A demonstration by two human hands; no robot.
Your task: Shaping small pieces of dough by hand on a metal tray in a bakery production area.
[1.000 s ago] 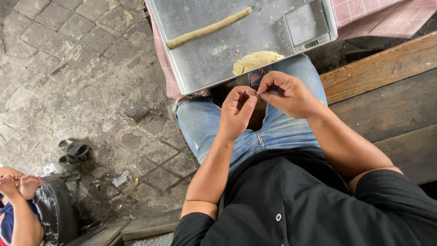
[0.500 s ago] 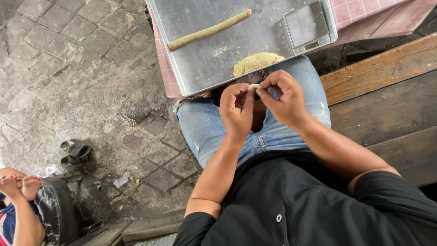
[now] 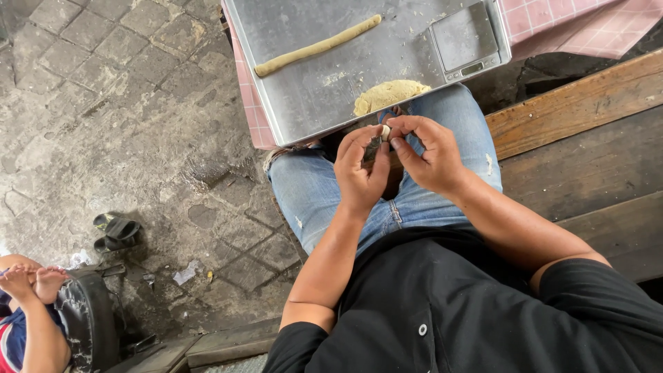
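Observation:
My left hand (image 3: 360,168) and my right hand (image 3: 428,150) meet over my lap, and their fingertips pinch a small pale piece of dough (image 3: 385,131) between them. Just beyond the hands a metal tray (image 3: 304,90) rests across my knees. On it lie a long thin roll of yellowish dough (image 3: 316,46) and a flat lump of the same dough (image 3: 389,94) at the near edge. A small digital scale (image 3: 466,38) sits at the tray's right end.
A pink checked cloth (image 3: 573,24) lies under the tray. I sit on a wooden bench (image 3: 587,152) in blue jeans. Dark sandals (image 3: 114,231) lie on the stone paving at left. Another person's arm and feet (image 3: 31,297) show at the bottom left.
Both hands have shifted slightly up toward the tray's near edge, still working the small dough piece between the fingertips. The tray's contents have not moved.

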